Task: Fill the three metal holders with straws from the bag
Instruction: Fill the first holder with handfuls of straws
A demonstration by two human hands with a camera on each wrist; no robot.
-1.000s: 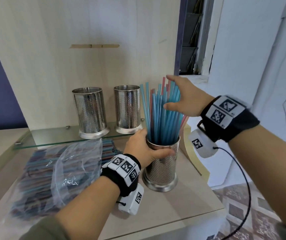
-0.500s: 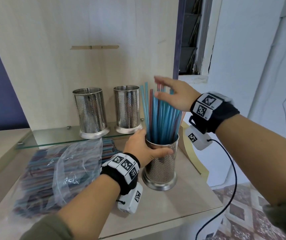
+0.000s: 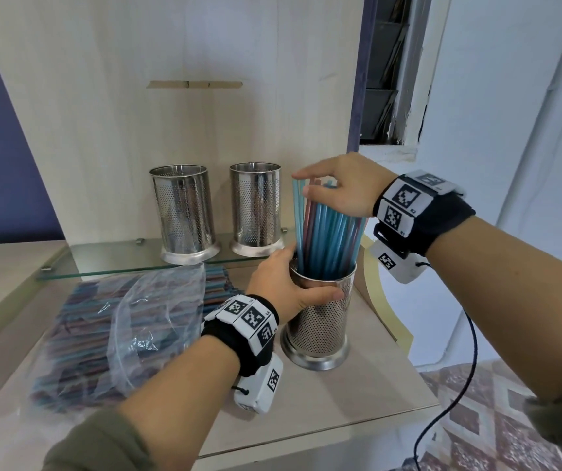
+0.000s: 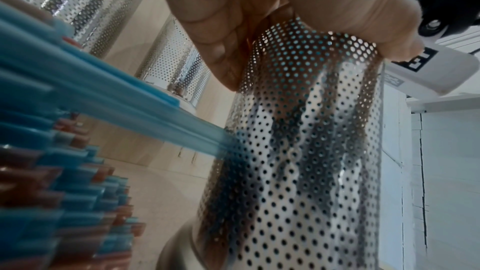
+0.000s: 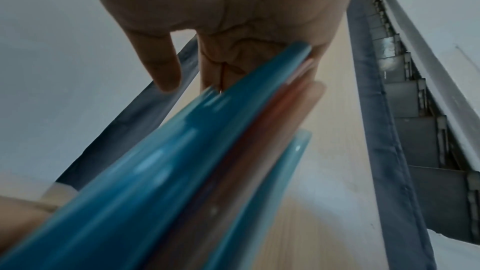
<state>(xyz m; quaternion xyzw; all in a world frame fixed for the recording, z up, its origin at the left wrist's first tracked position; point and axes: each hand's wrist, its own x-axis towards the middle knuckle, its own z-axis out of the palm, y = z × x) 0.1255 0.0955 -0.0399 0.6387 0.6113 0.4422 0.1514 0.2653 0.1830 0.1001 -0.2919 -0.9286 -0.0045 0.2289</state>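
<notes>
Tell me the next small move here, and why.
Probably: the right hand presses the straws down to settle them, then lets go. The left hand grips the near holder by its rim, and the tops look uneven under the right fingers. The two holders on the glass shelf show no straws, and the bag holds plenty.

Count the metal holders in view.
3: two perforated holders side by side on the glass shelf, one with straws on the counter, gripped by the left hand.

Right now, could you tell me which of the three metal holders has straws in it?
The front holder on the counter, gripped by the left hand; the two holders on the glass shelf look empty.
</notes>
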